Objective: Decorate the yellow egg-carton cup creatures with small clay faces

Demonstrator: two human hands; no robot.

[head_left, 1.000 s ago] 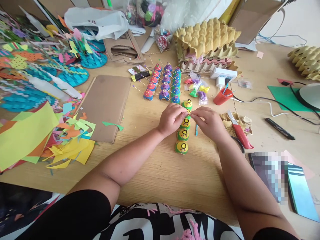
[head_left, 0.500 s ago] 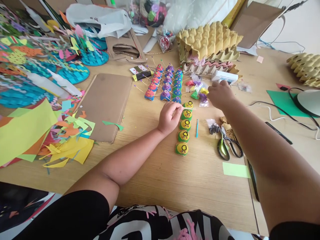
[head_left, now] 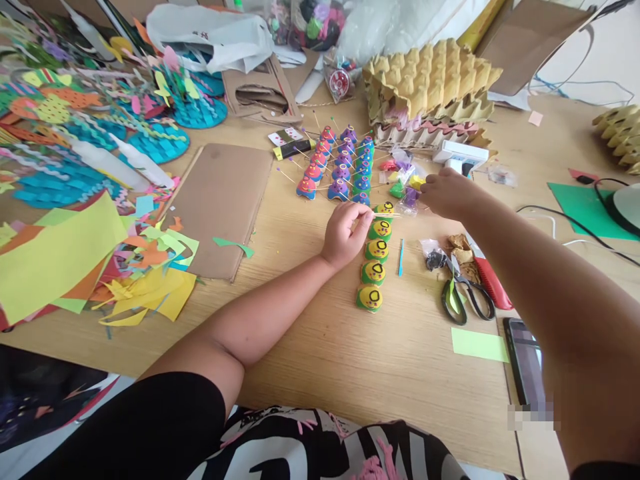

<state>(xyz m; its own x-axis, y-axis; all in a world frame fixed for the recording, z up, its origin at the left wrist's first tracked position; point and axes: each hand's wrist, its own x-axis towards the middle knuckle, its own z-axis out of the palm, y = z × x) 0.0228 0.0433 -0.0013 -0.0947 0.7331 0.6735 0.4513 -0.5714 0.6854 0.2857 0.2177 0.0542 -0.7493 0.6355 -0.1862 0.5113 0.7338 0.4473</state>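
My left hand (head_left: 347,235) is closed in a pinch on several thin wooden toothpicks (head_left: 389,215). Their tips stick out over the far end of a row of yellow-and-green painted egg-carton domes (head_left: 376,251) with faces and black rings. My right hand (head_left: 447,192) has its fingers bent together beside the small bags of coloured clay (head_left: 398,190), close to the purple one (head_left: 411,198). What its fingertips hold, if anything, is hidden. Beyond the left hand stand red (head_left: 313,172), purple (head_left: 341,173) and green-blue (head_left: 362,181) painted rows with pins and sticks poking out.
Right of the yellow row lie a blue tool (head_left: 401,258), scissors (head_left: 459,291), a red-handled cutter (head_left: 493,283) and a phone (head_left: 523,360). Egg trays (head_left: 433,77) and a white box (head_left: 460,155) stand behind. Cardboard (head_left: 215,207) and paper scraps (head_left: 145,280) lie left.
The view has shifted, so the table's things appear farther right. My right hand has dropped slightly nearer the purple clay bag, uncovering the cutter and phone. My left hand keeps the toothpicks.
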